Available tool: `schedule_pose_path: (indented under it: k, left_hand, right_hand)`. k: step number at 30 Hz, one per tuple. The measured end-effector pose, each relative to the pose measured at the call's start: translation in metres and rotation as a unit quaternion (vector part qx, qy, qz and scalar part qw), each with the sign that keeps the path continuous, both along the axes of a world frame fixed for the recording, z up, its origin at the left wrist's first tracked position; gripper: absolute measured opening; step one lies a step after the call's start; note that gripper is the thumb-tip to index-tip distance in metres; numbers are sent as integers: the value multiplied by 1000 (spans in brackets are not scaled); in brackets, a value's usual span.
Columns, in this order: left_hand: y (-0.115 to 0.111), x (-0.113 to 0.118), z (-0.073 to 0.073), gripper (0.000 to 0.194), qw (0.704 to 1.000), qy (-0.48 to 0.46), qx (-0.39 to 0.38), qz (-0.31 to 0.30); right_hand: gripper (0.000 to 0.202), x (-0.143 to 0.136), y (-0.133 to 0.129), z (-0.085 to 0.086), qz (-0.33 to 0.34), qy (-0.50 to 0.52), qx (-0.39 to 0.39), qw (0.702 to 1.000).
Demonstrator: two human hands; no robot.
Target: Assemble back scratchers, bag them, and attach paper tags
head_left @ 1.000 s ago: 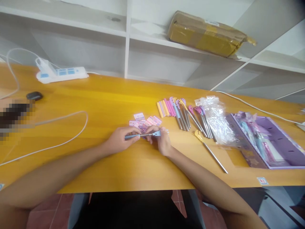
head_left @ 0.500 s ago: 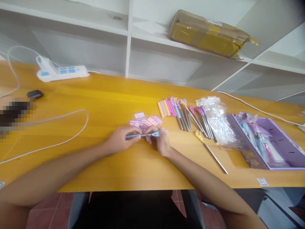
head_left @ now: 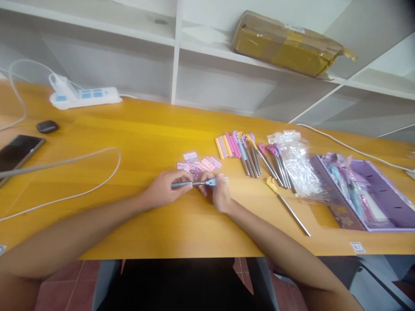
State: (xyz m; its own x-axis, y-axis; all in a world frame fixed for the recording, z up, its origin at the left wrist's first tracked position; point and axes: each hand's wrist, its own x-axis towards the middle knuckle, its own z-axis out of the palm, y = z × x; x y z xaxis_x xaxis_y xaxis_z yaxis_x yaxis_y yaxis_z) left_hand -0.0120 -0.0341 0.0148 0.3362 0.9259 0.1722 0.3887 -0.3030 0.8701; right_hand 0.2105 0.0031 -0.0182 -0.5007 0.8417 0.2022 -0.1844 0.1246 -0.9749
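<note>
Left hand [head_left: 164, 190] and right hand [head_left: 222, 196] barely moved; by the cards [head_left: 190, 157], both pinch a back scratcher [head_left: 179, 185] loose fingers could drop.

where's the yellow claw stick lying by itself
In the head view, the yellow claw stick lies right of the right hand, between the right forearm and the purple box.

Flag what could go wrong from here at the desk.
- The blue back scratcher sits between the left hand and right hand, right by the loose cards; a slip could scatter them.
- The yellow-headed scratcher lies near the right forearm, metal end toward the desk's front edge; a bump might roll it off.
</note>
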Motion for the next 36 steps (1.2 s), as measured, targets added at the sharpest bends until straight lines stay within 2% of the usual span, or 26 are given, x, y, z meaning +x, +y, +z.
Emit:
schedule_pose_path:
  k: [4, 17, 23, 27, 31, 36]
  left_hand:
    - [-1, -1, -1, 15, 1000, -3, 0, -4]
    - [0, -1, 0, 19, 1000, 2, -3, -9]
    - [1, -2, -2, 35, 995, 65, 20, -72]
    - [1, -3, 2, 40, 989, 110, -14, -94]
    - [0, -5, 4, 41, 987, 121, -33, -105]
    - [0, -7, 0, 47, 984, 119, -18, -133]
  right_hand:
    - [73, -3, -1, 2, 11, 20, -3, 1000]
    - [76, -4, 1, 7, 2, -16, -30, 999]
    - [79, 3, 4, 11, -39, -61, -25, 997]
    - [75, 9, 6, 9, -48, -66, -4, 997]
    - [77, 12, 8, 5, -42, -50, 31, 997]
    - [81, 14, 11, 7, -46, -45, 29, 998]
